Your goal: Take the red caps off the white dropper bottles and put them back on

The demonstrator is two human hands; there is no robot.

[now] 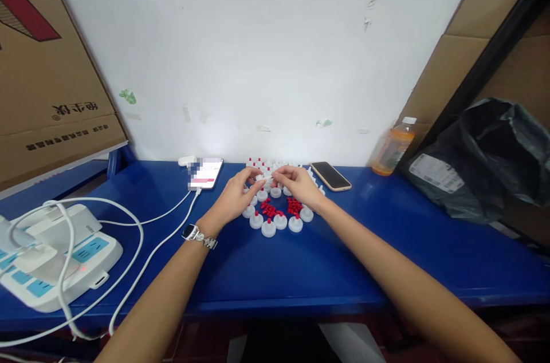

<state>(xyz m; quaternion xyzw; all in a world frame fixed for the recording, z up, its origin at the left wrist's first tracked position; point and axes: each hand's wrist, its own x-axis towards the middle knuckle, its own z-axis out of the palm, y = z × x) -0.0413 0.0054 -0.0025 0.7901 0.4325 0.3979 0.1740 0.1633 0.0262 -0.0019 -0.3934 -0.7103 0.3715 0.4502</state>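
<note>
Both hands meet over the middle of the blue table [301,271], toward its back edge by the white wall. The left hand [235,196] has its grip nearly closed: thumb and forefinger pinch a small white piece [263,178] at the fingertips, while the other fingers curl loosely above the table. The right hand [299,184] reaches in from the other side, its fingers bent and close together, its fingertips touching the same white piece; whether it truly grasps it or only steadies it cannot be told, as the piece is tiny and mostly covered by the fingers.

Just under and in front of the hands lies a cluster of white caps with red tips [275,220], set in a rough ring, with a heap of loose red pins [269,209] in its middle. More white caps stand behind the hands, partly hidden by them.

A watch [191,232] sits on the left wrist. Toward the back edge lie a white phone [206,173] on a cable, left of the hands, and a dark phone [330,175] to their right. An orange drink bottle [392,148] stands near the back right, beside a black bag [485,157]. A white power strip [60,254] sits at the left edge, cut off by the frame.
</note>
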